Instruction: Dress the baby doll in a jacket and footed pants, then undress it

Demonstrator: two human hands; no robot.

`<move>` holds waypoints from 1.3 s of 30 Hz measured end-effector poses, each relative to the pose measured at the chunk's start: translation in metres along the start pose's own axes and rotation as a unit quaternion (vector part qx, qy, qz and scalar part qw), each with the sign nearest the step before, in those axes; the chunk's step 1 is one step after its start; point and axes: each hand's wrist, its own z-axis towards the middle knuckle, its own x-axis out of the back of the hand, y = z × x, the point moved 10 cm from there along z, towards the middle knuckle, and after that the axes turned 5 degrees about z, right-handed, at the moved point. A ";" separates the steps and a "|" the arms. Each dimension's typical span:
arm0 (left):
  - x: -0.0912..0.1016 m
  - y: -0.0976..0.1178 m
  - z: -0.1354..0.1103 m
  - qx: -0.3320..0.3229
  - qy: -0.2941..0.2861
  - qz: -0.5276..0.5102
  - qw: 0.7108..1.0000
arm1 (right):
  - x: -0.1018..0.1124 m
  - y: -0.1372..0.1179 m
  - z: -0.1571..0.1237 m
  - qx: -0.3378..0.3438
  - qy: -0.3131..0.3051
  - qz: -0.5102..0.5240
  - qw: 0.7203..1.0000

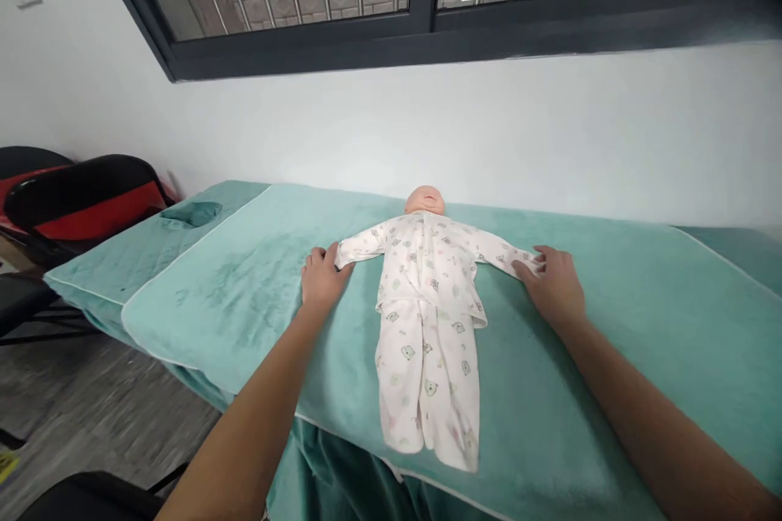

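Note:
A baby doll [425,199] lies on its back on a teal plush cover, its head toward the wall. It wears a white printed baby top [428,256] and matching baby pants [428,374], with both sleeves spread out sideways. My left hand [323,275] grips the end of the sleeve on the left, thumb and fingers at the cuff. On the other side, my right hand [553,283] has its thumb and fingers closed around the opposite cuff. The doll's hands and feet are hidden.
The teal cover [244,285] spreads over a bed or table against a white wall [305,130]. Above is a dark-framed window [421,32] with bars outside. Black and red chairs [91,203] stand at the left, and a black seat [91,496] is at lower left.

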 end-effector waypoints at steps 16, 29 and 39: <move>-0.013 -0.013 0.026 0.045 0.033 0.057 0.997 | -0.028 0.038 0.055 0.086 -0.096 -0.080 0.988; -0.010 -0.023 0.024 0.101 0.055 -0.007 0.993 | -0.018 -0.037 -0.016 0.189 -0.089 0.048 0.977; 0.027 0.001 -0.062 0.051 0.047 -0.204 0.976 | -0.030 -0.090 -0.150 0.231 -0.181 0.034 0.955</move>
